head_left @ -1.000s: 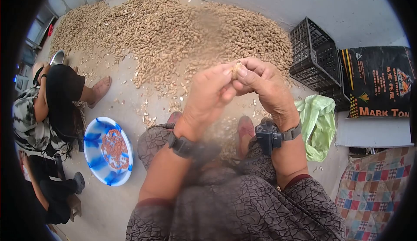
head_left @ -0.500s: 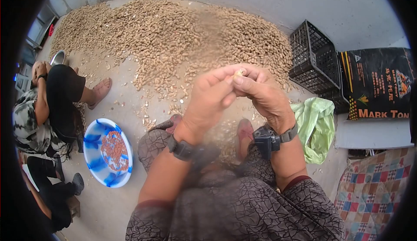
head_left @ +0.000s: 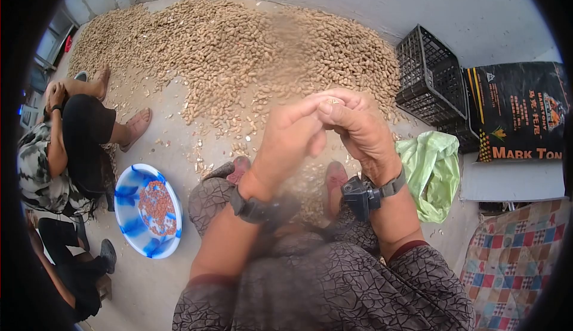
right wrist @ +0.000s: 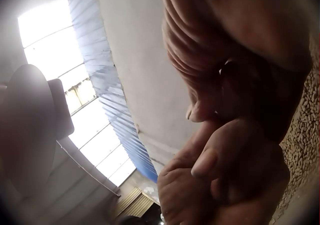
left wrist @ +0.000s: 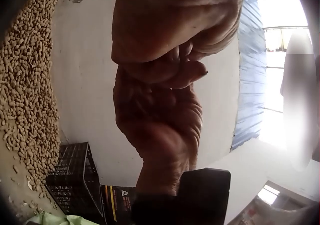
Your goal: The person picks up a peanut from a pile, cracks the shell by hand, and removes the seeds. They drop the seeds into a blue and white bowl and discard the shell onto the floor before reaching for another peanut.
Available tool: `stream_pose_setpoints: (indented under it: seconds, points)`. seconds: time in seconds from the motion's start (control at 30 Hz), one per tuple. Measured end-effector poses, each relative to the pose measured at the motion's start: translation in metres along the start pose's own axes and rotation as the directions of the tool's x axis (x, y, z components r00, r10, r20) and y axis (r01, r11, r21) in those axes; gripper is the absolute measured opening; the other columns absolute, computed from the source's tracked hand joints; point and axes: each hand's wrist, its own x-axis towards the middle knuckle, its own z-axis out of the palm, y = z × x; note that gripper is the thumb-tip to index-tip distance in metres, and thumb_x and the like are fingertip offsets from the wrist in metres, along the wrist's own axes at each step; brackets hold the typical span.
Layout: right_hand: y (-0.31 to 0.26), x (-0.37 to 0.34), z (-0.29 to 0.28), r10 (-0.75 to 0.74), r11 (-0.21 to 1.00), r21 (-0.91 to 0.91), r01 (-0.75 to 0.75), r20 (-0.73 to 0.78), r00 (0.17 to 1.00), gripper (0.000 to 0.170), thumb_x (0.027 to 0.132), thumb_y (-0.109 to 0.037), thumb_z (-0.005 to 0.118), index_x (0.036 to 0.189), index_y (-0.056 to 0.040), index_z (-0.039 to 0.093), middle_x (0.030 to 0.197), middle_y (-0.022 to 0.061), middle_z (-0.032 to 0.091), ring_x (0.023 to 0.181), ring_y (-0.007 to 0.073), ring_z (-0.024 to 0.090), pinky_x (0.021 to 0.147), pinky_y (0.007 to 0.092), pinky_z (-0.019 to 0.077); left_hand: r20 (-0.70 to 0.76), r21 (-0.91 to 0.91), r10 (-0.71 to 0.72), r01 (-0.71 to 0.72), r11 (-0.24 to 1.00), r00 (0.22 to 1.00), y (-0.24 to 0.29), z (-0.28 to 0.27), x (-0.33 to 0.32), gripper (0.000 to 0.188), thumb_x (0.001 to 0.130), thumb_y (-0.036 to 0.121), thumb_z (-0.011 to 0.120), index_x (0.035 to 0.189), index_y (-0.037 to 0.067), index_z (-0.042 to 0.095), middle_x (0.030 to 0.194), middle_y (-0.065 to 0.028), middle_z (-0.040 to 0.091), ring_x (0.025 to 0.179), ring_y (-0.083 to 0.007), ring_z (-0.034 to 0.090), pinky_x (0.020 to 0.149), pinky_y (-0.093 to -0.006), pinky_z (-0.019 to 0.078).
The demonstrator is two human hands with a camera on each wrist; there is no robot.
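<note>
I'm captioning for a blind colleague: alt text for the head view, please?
A person's left hand and right hand pinch something small, facing a heap of unshelled peanuts; a blue-and-white basin of reddish kernels sits at left.

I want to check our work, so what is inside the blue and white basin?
The blue and white basin holds reddish shelled peanuts spread over its bottom. The surface directly beneath them cannot be seen.

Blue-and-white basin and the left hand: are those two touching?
Apart. The head view shows the basin well off to the left of the left hand, with bare floor and a patterned trouser leg visible between them.
</note>
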Motion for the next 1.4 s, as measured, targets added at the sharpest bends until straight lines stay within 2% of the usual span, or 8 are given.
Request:
stream_pose_setpoints:
  seconds: [0.27, 0.33, 0.5, 0.63, 0.77, 0.97, 1.13, 1.4]
  points:
    - [0.018, 0.007, -0.005, -0.063, 0.997, -0.051, 0.058, -0.092, 0.994, 0.02, 0.084, -0.016, 0.063, 0.081, 0.0043, 0.062, 0.074, 0.008, 0.063, 0.063, 0.0097, 0.056, 0.057, 0.0212, 0.0443, -0.069, -0.186, 0.01, -0.023, 0.982, 0.998, -0.011, -0.004, 0.005, 0.025, 0.09, 0.006, 0.042, 0.107, -0.005, 0.057, 0.068, -0.0007, 0.054, 0.049, -0.0024, 0.038, 0.045, -0.0159, 0.0287]
    - [0.011, 0.007, -0.004, -0.101, 0.968, -0.239, 0.07, -0.122, 0.987, 0.021, 0.083, -0.019, 0.063, 0.079, 0.0014, 0.063, 0.071, 0.005, 0.062, 0.063, 0.0075, 0.054, 0.056, 0.0198, 0.0416, -0.135, -0.215, 0.023, -0.052, 0.975, 0.991, -0.013, -0.004, 0.006, 0.025, 0.092, 0.01, 0.044, 0.109, -0.002, 0.057, 0.069, -0.0003, 0.055, 0.052, -0.0024, 0.042, 0.047, -0.0166, 0.0311]
    - [0.005, 0.005, 0.0, -0.096, 0.966, -0.255, 0.044, -0.196, 0.976, 0.021, 0.083, -0.021, 0.063, 0.078, -0.0009, 0.064, 0.067, 0.0026, 0.062, 0.061, 0.0062, 0.052, 0.054, 0.0192, 0.0388, -0.219, -0.123, 0.058, -0.087, 0.989, 0.974, -0.011, -0.002, 0.005, 0.023, 0.093, 0.009, 0.042, 0.108, -0.002, 0.054, 0.069, -0.0006, 0.054, 0.057, -0.0037, 0.045, 0.05, -0.0174, 0.0359]
    - [0.008, 0.009, -0.004, -0.034, 0.978, -0.21, -0.002, -0.167, 0.985, 0.022, 0.082, -0.02, 0.063, 0.075, 0.0001, 0.062, 0.065, 0.0036, 0.062, 0.057, 0.0058, 0.049, 0.05, 0.0195, 0.0364, -0.239, 0.096, 0.186, -0.168, 0.981, 0.953, -0.014, 0.005, 0.005, 0.02, 0.095, 0.009, 0.041, 0.108, 0.001, 0.054, 0.067, 0.0018, 0.052, 0.052, -0.0006, 0.039, 0.045, -0.0141, 0.0305]
    - [0.012, 0.012, -0.002, -0.019, 0.987, -0.16, -0.008, -0.166, 0.986, 0.021, 0.082, -0.019, 0.063, 0.073, 0.0005, 0.061, 0.061, 0.0046, 0.061, 0.055, 0.0056, 0.049, 0.049, 0.0191, 0.0355, -0.26, 0.113, 0.223, -0.2, 0.973, 0.939, -0.025, 0.005, 0.009, 0.016, 0.094, 0.008, 0.041, 0.102, 0.002, 0.054, 0.066, 0.0031, 0.049, 0.053, -0.0009, 0.039, 0.046, -0.0153, 0.0308]
    - [0.021, 0.013, 0.002, -0.059, 0.992, -0.123, 0.034, -0.208, 0.976, 0.019, 0.082, -0.016, 0.062, 0.072, 0.0004, 0.06, 0.059, 0.006, 0.06, 0.052, 0.0062, 0.049, 0.047, 0.0187, 0.034, -0.343, 0.073, 0.233, -0.222, 0.972, 0.91, -0.032, 0.007, 0.007, 0.014, 0.094, 0.008, 0.041, 0.099, 0.003, 0.053, 0.065, 0.0032, 0.048, 0.054, -0.0017, 0.039, 0.046, -0.0167, 0.0308]
    - [0.023, 0.013, 0.008, -0.109, 0.993, -0.055, 0.1, -0.185, 0.977, 0.016, 0.082, -0.011, 0.06, 0.074, 0.0025, 0.058, 0.064, 0.0084, 0.06, 0.053, 0.0098, 0.054, 0.048, 0.0211, 0.041, -0.385, -0.083, 0.114, -0.157, 0.984, 0.916, -0.025, 0.008, 0.004, 0.015, 0.095, 0.01, 0.041, 0.1, 0.002, 0.052, 0.063, 0.0016, 0.048, 0.047, -0.0029, 0.038, 0.04, -0.0167, 0.0303]
    - [0.028, 0.014, 0.015, -0.105, 0.992, 0.042, 0.116, -0.211, 0.972, 0.015, 0.084, -0.007, 0.055, 0.074, 0.0042, 0.056, 0.064, 0.0099, 0.059, 0.052, 0.0137, 0.056, 0.042, 0.0253, 0.0462, -0.413, -0.207, 0.11, -0.21, 0.955, 0.904, -0.027, 0.007, 0.004, 0.017, 0.094, 0.012, 0.041, 0.102, 0.0, 0.051, 0.062, -0.0014, 0.049, 0.043, -0.004, 0.037, 0.037, -0.0175, 0.0282]
